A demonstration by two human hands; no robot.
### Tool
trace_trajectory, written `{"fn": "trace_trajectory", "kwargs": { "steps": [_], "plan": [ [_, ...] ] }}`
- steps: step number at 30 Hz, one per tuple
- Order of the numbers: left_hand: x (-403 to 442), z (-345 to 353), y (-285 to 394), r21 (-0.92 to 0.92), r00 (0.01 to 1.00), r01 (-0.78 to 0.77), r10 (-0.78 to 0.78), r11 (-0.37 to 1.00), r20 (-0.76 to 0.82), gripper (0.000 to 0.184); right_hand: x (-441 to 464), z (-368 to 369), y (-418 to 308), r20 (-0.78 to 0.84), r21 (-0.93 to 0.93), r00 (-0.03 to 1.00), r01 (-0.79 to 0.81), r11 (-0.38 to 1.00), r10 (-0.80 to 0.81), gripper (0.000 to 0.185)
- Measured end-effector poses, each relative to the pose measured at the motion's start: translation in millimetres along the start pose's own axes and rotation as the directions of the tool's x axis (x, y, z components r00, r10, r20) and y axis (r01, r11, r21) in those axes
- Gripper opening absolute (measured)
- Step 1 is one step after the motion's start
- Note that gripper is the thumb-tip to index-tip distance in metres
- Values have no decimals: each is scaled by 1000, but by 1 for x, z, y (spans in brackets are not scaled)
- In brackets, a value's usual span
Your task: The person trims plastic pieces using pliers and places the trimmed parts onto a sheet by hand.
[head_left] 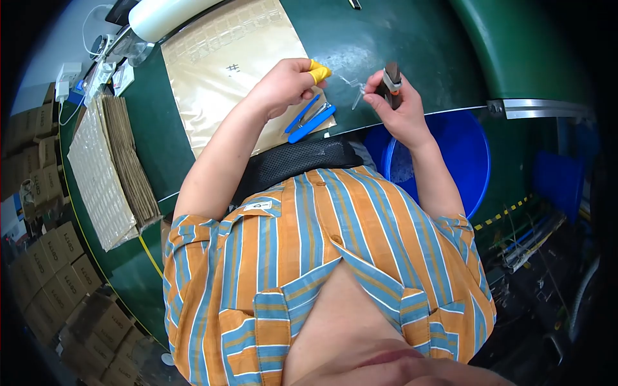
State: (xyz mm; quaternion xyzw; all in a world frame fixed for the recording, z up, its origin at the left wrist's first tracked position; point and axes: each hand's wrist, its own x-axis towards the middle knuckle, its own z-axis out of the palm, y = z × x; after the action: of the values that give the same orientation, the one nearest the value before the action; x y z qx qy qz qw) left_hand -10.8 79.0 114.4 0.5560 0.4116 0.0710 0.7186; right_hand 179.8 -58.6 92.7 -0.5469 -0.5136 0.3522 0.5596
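Observation:
My left hand (286, 83), with yellow covers on its fingertips, is closed above the brown sheet's right edge; what its fingers pinch, if anything, is too small to make out. Facing it, my right hand (402, 112) is wrapped round a dark tool (391, 80) with a metallic and orange part. A thin clear plastic piece (357, 90) is at its thumb and fingertips, between my two hands. Below my left hand, blue-handled tools (311, 122) lie on the brown sheet (212, 83), near the table's front edge.
The green table (360, 32) bears a white roll (167, 16) at the back left. Stacked cardboard (125, 154) stands at the left, with cartons (48, 270) beyond. A blue bin (450, 154) is below the table edge, under my right forearm.

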Motion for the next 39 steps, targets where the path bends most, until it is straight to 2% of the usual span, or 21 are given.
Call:
{"fn": "trace_trajectory", "kwargs": {
  "steps": [1, 3, 5, 9, 11, 12, 13, 14, 15, 16, 17, 18, 20, 21, 25, 28, 39],
  "plan": [
    [1, -1, -1, 0, 1000, 0, 0, 1000, -2, 28, 1, -4, -3, 62, -58, 998, 13, 998, -10, 18],
    [5, -3, -2, -183, 992, 52, -30, 982, 123, 22, 2, -6, -9, 124, -113, 992, 31, 993, -16, 18],
    [6, -6, -2, -223, 988, 78, -45, 972, 146, 20, 4, -7, -13, 206, -187, 977, 89, 978, -49, 20],
    [9, -14, -8, -251, 972, 123, -65, 960, 227, 15, 7, -6, -17, 223, -248, 971, 139, 959, -83, 23],
    [11, -18, -15, -243, 966, 114, -50, 963, 255, 15, 8, -7, -12, 121, -447, 986, 160, 880, -118, 27],
    [12, -19, -17, -235, 958, 104, -34, 966, 284, 15, 8, -6, -7, 120, -446, 986, 159, 881, -117, 27],
    [13, -18, -19, -234, 958, 105, -35, 967, 284, 15, 8, -4, -1, 27, -472, 988, 146, 869, -152, 27],
    [13, -14, -21, -278, 979, 49, 9, 959, 205, 15, 7, -3, 4, -66, -497, 980, 131, 858, -188, 29],
    [13, -11, -21, -316, 991, -10, 51, 949, 124, 14, 4, -1, 5, -68, -496, 980, 129, 859, -187, 29],
    [12, -7, -20, -314, 991, -8, 50, 949, 125, 14, -1, 0, 3, -92, -382, 995, -10, 924, -27, 28],
    [11, -3, -18, -310, 997, -50, 67, 949, 46, 13, -7, 2, 3, -96, -260, 986, -156, 953, 135, 29],
    [10, 0, -17, -302, 996, -90, 84, 949, -33, 13, -12, 3, 4, -98, -259, 986, -159, 953, 137, 29],
    [8, 6, -15, -316, 995, -101, 88, 943, -54, 12, -21, 3, 5, 61, -12, 898, -435, 900, 435, 27],
    [9, 8, -15, -330, 993, -113, 93, 937, -76, 12, -25, 3, 3, 114, 3, 874, -476, 880, 472, 28],
    [11, 15, -15, -345, 992, -110, 81, 932, -99, 12, -32, 2, 7, 177, -119, 818, -534, 837, 547, 33],
    [8, 20, -11, -341, 988, -120, 79, 932, -131, 11, -32, 0, 15, 176, -180, 828, -504, 845, 532, 31],
    [2, 25, -11, -346, 981, -170, 126, 923, -146, 13, -31, 1, 14, 158, -227, 831, -495, 839, 533, 30]
  ]
}}
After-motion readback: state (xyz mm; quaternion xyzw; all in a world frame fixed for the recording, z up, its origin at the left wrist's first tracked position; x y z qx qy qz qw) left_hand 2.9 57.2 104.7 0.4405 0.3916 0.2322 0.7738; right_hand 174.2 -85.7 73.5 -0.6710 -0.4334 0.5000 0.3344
